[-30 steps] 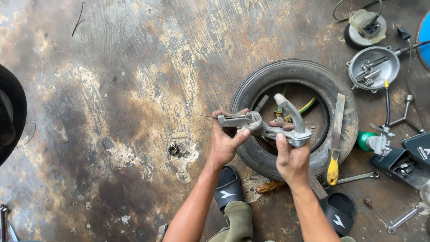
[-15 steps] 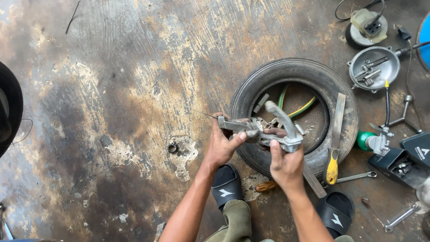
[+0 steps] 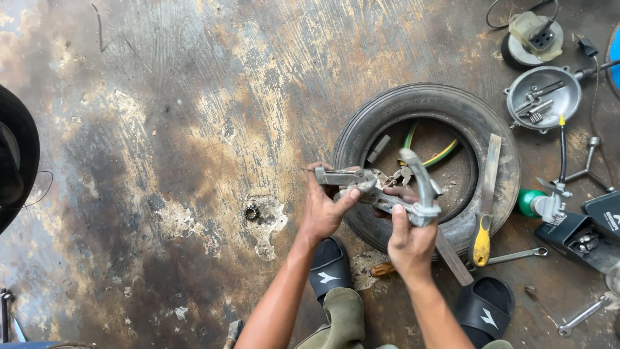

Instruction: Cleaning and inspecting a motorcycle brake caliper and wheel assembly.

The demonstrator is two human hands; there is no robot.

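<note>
I hold a grey metal part (image 3: 394, 187) with a curved lever arm above a black tyre (image 3: 361, 132) that lies flat on the stained concrete floor. My left hand (image 3: 323, 207) grips the part's left end, thumb along its bar. At the part's right end, my right hand (image 3: 410, 236) is closed around the base of the curved arm. A green and yellow hose (image 3: 429, 155) lies inside the tyre.
A yellow-handled flat tool (image 3: 484, 207) leans on the tyre's right side. A metal bowl (image 3: 546, 97) of small parts, a green bottle (image 3: 529, 201), wrenches (image 3: 516, 256) and a black case (image 3: 581, 236) lie at right. A small bearing (image 3: 251, 211) sits on the floor. Another tyre (image 3: 16, 161) is at far left.
Both hands have turned the metal part slightly, and the curved arm now stands more upright. The part has stayed over the tyre's near rim.
</note>
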